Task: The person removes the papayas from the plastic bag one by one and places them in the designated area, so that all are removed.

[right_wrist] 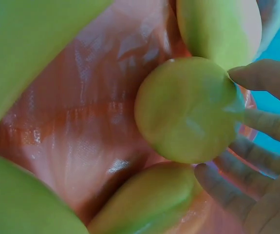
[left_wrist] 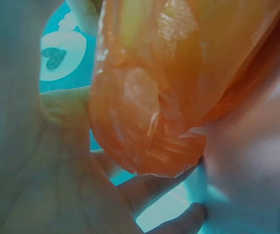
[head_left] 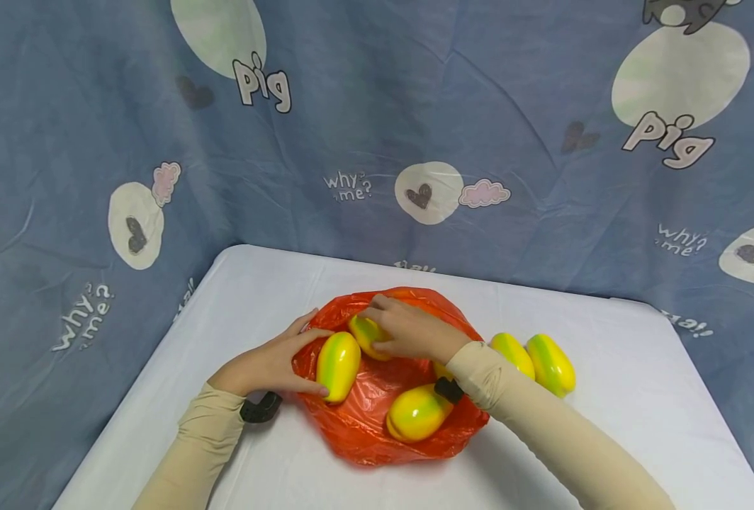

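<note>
A red plastic bag [head_left: 377, 397] lies wide open on the table with several glossy, oval, yellow-green fruits inside. My left hand [head_left: 271, 363] grips the bag's left side; thumb and index finger lie about the upright left fruit [head_left: 339, 367]. From outside, the left wrist view shows the orange-red film [left_wrist: 144, 122] between that hand's thumb and fingers. Inside the bag's far part, my right hand [head_left: 410, 327] holds another fruit [right_wrist: 188, 109] with thumb and fingertips around it. A front fruit [head_left: 418, 414] lies on its side; one more [head_left: 441, 370] is mostly hidden by the right sleeve.
Right of the bag, two more fruits [head_left: 550, 365] lie side by side on the white table [head_left: 638, 404], one partly behind the right forearm. A blue printed cloth [head_left: 517, 127] hangs along the back and sides. Black wrist straps [head_left: 261, 408] sit below both hands.
</note>
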Tool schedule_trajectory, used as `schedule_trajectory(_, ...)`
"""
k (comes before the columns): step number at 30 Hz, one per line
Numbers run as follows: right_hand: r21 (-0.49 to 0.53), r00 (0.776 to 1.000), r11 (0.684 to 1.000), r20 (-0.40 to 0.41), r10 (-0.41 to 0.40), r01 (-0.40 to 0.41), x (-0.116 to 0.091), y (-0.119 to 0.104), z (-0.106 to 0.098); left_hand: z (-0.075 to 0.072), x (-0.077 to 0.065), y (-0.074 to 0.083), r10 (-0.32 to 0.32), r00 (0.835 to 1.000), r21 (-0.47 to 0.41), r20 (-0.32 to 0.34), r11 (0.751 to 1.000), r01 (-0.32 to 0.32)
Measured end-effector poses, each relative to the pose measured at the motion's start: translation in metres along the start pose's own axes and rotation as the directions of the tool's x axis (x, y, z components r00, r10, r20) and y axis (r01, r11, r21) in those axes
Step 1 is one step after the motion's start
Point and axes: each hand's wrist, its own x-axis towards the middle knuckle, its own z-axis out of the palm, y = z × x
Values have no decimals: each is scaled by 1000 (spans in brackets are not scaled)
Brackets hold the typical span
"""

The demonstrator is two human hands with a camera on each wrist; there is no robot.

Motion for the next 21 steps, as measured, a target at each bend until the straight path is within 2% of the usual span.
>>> schedule_trajectory(9,35,994,995,68,90,-93,1,-2,-2,1,0,-1,-26,1000,7,6,1000,26)
schedule_trajectory(21,34,993,997,97,67,-71,-2,-1,3,1,0,-1,-30,999,5,9,1000,30)
